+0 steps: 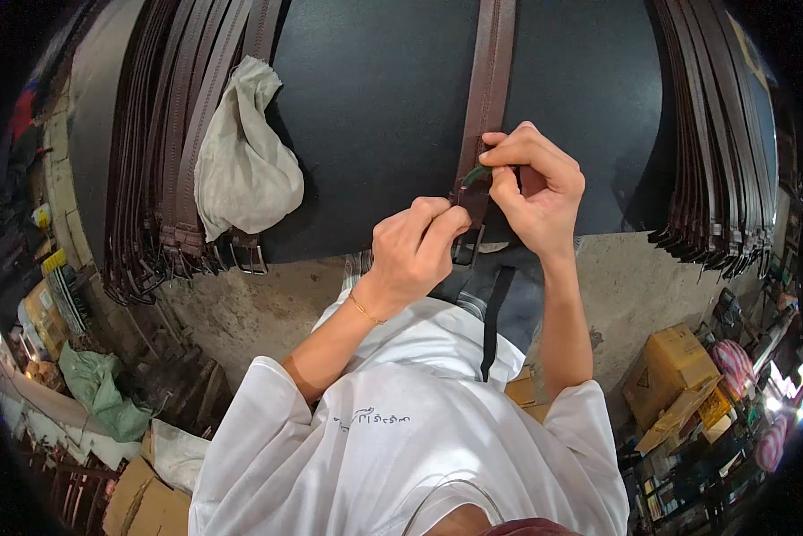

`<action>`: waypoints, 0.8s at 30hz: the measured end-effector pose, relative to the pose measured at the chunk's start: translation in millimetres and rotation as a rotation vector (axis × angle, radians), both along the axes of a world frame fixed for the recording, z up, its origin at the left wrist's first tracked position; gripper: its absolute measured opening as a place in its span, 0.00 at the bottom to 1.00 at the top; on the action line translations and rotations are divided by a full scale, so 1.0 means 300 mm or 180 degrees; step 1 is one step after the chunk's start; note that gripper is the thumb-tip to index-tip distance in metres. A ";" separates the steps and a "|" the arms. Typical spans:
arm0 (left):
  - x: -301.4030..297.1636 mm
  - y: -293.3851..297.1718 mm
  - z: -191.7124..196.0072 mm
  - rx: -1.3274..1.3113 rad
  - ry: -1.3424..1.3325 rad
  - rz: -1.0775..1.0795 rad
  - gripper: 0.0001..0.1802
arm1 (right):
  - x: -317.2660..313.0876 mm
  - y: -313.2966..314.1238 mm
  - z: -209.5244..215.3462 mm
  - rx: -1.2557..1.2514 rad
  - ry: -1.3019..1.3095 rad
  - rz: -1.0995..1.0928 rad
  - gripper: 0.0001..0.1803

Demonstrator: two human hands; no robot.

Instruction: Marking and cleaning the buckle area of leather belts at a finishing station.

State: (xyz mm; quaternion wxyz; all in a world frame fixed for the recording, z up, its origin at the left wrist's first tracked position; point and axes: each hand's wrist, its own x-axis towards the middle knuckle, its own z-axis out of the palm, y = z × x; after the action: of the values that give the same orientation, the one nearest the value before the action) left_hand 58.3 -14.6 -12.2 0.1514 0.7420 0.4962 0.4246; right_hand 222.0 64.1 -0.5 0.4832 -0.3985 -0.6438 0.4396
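Note:
A brown stitched leather belt [488,80] runs down the middle of the dark tabletop, with its buckle end at the near edge. The metal buckle [466,250] hangs just beyond that edge, partly hidden by my fingers. My left hand [419,241] is closed, its fingertips pinching the belt's edge just above the buckle. My right hand [540,183] pinches a small, curved dark green thing [476,175] between thumb and finger, held against the belt; its kind is too hidden to tell.
Brown belts [173,134] lie in a thick row at the left, buckles over the edge, with a pale cloth bag [245,170] on them. More belts [718,134] hang at the right. A cardboard box [674,371] stands on the floor at right, a green sack [105,393] at left.

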 end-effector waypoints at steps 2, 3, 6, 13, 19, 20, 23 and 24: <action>0.002 0.003 -0.001 0.0066 0.0017 0.0073 0.10 | -0.001 0.004 -0.001 0.0114 -0.0034 0.0050 0.09; 0.002 0.003 0.000 0.0059 0.0019 0.0077 0.10 | -0.002 0.004 -0.002 0.0107 -0.0031 0.0055 0.09; 0.001 0.003 0.001 0.0069 0.0018 0.0086 0.10 | -0.003 0.004 -0.003 0.0181 -0.0193 0.0046 0.08; -0.002 0.001 -0.004 0.0034 -0.0019 0.0030 0.09 | -0.005 0.006 -0.007 0.0320 -0.0343 0.0032 0.08; -0.003 -0.001 -0.005 0.0118 -0.0063 0.0011 0.10 | -0.002 0.002 -0.002 0.0348 -0.0442 0.0047 0.08; -0.001 0.001 -0.005 0.0136 -0.0085 -0.0037 0.10 | 0.001 0.001 0.000 0.0344 -0.0451 0.0055 0.08; -0.006 -0.004 0.017 -0.0158 -0.0176 -0.0194 0.07 | 0.010 -0.013 0.004 -0.0020 0.0222 -0.0137 0.09; -0.006 -0.010 0.023 -0.0164 -0.0186 -0.0205 0.07 | 0.016 -0.024 0.007 -0.0025 0.0212 -0.0148 0.09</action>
State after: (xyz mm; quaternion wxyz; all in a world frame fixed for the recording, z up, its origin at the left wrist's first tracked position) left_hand 56.4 -17.5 -5.4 0.1985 0.7408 0.4781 0.4281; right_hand 226.8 56.8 1.5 0.5129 -0.4004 -0.6162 0.4438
